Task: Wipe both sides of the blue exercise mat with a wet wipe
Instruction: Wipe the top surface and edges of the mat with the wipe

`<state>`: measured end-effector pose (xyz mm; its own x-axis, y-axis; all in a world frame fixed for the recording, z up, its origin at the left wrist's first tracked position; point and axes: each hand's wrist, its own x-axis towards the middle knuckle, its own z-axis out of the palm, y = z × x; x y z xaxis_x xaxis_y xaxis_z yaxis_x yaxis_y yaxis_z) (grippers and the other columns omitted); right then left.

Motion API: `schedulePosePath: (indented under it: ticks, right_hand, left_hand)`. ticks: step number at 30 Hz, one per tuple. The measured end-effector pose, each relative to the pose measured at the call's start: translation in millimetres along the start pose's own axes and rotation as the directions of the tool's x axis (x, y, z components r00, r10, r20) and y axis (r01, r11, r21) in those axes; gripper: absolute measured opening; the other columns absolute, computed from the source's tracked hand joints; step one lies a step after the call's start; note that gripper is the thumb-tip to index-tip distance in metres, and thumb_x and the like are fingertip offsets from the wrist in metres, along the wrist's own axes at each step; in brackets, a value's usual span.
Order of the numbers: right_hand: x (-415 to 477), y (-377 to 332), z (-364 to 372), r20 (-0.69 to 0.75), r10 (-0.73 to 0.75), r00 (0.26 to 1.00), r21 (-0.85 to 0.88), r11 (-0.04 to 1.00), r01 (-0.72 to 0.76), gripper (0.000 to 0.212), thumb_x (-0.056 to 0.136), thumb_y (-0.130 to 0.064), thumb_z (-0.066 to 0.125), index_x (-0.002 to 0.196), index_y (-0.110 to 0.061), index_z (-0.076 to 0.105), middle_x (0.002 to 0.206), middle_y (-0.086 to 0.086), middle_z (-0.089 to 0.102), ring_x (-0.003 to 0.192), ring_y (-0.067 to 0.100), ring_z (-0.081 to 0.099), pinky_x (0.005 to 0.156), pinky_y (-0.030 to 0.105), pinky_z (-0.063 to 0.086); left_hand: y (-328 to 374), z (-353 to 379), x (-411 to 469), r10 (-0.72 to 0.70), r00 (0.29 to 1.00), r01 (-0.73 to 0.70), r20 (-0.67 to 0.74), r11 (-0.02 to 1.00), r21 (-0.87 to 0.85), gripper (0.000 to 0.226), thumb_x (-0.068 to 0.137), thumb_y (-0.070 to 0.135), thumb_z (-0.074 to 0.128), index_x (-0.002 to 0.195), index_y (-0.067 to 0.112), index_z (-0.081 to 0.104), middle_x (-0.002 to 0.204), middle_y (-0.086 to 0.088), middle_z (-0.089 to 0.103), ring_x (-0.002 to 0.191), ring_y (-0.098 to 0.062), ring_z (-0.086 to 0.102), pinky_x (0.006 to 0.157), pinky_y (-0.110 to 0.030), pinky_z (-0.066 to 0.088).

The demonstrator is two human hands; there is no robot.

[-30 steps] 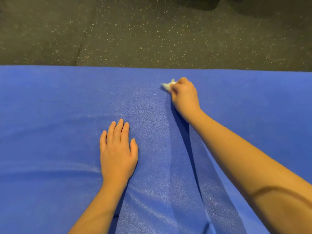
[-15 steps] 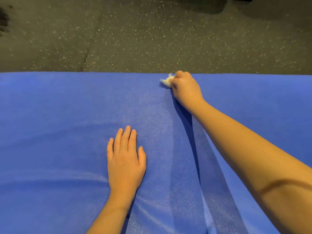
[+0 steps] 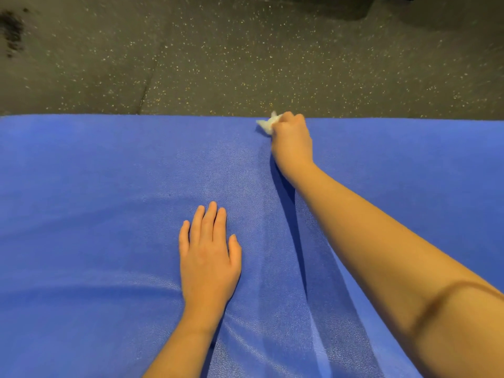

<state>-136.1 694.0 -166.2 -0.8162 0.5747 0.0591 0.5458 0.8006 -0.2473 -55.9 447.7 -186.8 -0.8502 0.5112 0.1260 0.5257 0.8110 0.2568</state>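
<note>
The blue exercise mat [image 3: 95, 173] lies flat on the speckled floor [image 3: 245, 64], one face up. Its long axis runs left to right across the view. Both short ends are out of frame, so no heading can be assigned. The far long edge runs straight across the view. Shallow ripples [image 3: 272, 336] show near the left wrist.

The right hand [image 3: 293, 140] is at the far edge, its fingers curled around the bunched wet wipe [image 3: 266, 124]. The wipe touches the mat right at that edge. The left hand [image 3: 208, 257] rests palm down mid-mat, fingers straight, holding nothing.

Probable faults from this position:
- Overrun. A stroke carried past the edge likely drags the wipe onto the floor, where it may collect grit.
- Missed strips. A bunched wipe offers a narrow contact patch, so spaced strokes may leave gaps.
- Mat creep. If the left hand eases its pressure, wipe drag may shift the mat and deepen the ripples.
</note>
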Motion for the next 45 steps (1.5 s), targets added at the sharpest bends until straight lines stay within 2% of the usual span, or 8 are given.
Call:
schedulePosePath:
  ticks: [4, 10, 14, 20, 25, 30, 36, 45]
  right_hand:
    - [-33.0, -12.2, 2.7, 0.132, -0.507, 0.852, 0.149, 0.86, 0.489, 0.012, 0.082, 0.001, 0.055, 0.08, 0.0, 0.067, 0.095, 0.015, 0.062, 0.087, 0.034, 0.053, 0.064, 0.036, 0.044]
    - [-28.2, -9.7, -9.4, -0.006, -0.061, 0.998, 0.083, 0.995, 0.061, 0.02, 0.086, 0.001, 0.048, 0.099, 0.001, 0.063, 0.1, 0.019, 0.056, 0.094, 0.035, 0.05, 0.062, 0.034, 0.027]
    - [-60.5, -18.2, -13.0, 0.143, -0.453, 0.88, 0.205, 0.883, 0.421, 0.026, 0.087, -0.004, 0.052, 0.112, -0.004, 0.06, 0.102, 0.017, 0.055, 0.095, 0.035, 0.051, 0.069, 0.039, 0.039]
    - [-52.5, -0.4, -7.3, 0.001, -0.18, 0.984, 0.18, 0.968, 0.177, 0.019, 0.086, 0.001, 0.056, 0.093, -0.005, 0.073, 0.082, 0.02, 0.05, 0.078, 0.036, 0.053, 0.059, 0.03, 0.03]
    - [-89.9, 1.2, -14.7, 0.123, -0.595, 0.794, 0.263, 0.791, 0.552, 0.016, 0.073, 0.001, 0.063, 0.081, -0.008, 0.073, 0.081, 0.012, 0.061, 0.071, 0.033, 0.055, 0.056, 0.032, 0.045]
    - [-88.1, 11.4, -12.3, -0.101, -0.248, 0.963, 0.181, 0.948, 0.263, 0.017, 0.073, 0.0, 0.061, 0.069, -0.013, 0.072, 0.073, 0.008, 0.058, 0.065, 0.033, 0.052, 0.049, 0.032, 0.042]
    - [-144.5, -6.4, -13.8, 0.001, -0.518, 0.855, 0.251, 0.828, 0.502, 0.031, 0.084, -0.031, 0.051, 0.066, -0.009, 0.064, 0.078, 0.004, 0.06, 0.072, 0.026, 0.052, 0.055, 0.03, 0.046]
    - [-156.4, -0.2, -9.9, -0.064, -0.331, 0.941, 0.292, 0.896, 0.335, 0.008, 0.083, -0.014, 0.064, 0.087, -0.007, 0.063, 0.076, 0.007, 0.062, 0.07, 0.032, 0.054, 0.054, 0.035, 0.047]
  left_hand:
    - [0.1, -0.4, 0.2, 0.002, 1.0, -0.002, 0.001, 1.0, -0.005, 0.052, 0.091, 0.029, 0.036, 0.132, 0.006, 0.056, 0.144, -0.01, 0.049, 0.137, -0.028, 0.039, 0.113, -0.049, 0.027]
    - [-0.3, -0.1, 0.1, -0.003, 1.0, 0.003, -0.007, 1.0, -0.01, 0.052, 0.091, 0.03, 0.036, 0.131, 0.006, 0.057, 0.143, -0.01, 0.05, 0.137, -0.029, 0.04, 0.113, -0.049, 0.027]
    - [0.1, -0.5, 0.4, 0.0, 1.0, 0.0, -0.006, 1.0, -0.012, 0.052, 0.09, 0.029, 0.036, 0.131, 0.006, 0.057, 0.143, -0.01, 0.05, 0.136, -0.029, 0.041, 0.112, -0.049, 0.027]
    - [-0.1, -1.0, 0.0, -0.002, 1.0, 0.002, -0.02, 1.0, -0.026, 0.051, 0.09, 0.029, 0.036, 0.13, 0.006, 0.057, 0.142, -0.01, 0.051, 0.135, -0.029, 0.042, 0.113, -0.049, 0.027]
    - [0.2, -1.5, 0.9, 0.0, 1.0, -0.001, -0.02, 1.0, -0.025, 0.051, 0.09, 0.029, 0.036, 0.13, 0.005, 0.057, 0.142, -0.011, 0.052, 0.135, -0.03, 0.043, 0.112, -0.049, 0.028]
    - [0.0, -1.4, 0.7, -0.003, 1.0, 0.002, -0.025, 0.999, -0.041, 0.05, 0.09, 0.028, 0.037, 0.13, 0.005, 0.058, 0.141, -0.011, 0.052, 0.135, -0.03, 0.043, 0.112, -0.05, 0.029]
    - [-0.3, -0.5, 1.0, 0.003, 0.999, -0.004, -0.032, 0.999, -0.033, 0.05, 0.09, 0.028, 0.037, 0.129, 0.005, 0.058, 0.141, -0.012, 0.052, 0.134, -0.031, 0.043, 0.112, -0.049, 0.028]
    - [-0.2, -1.3, 0.6, -0.009, 1.0, 0.007, -0.019, 0.998, -0.064, 0.051, 0.09, 0.028, 0.036, 0.13, 0.005, 0.057, 0.141, -0.011, 0.052, 0.135, -0.03, 0.043, 0.112, -0.05, 0.029]
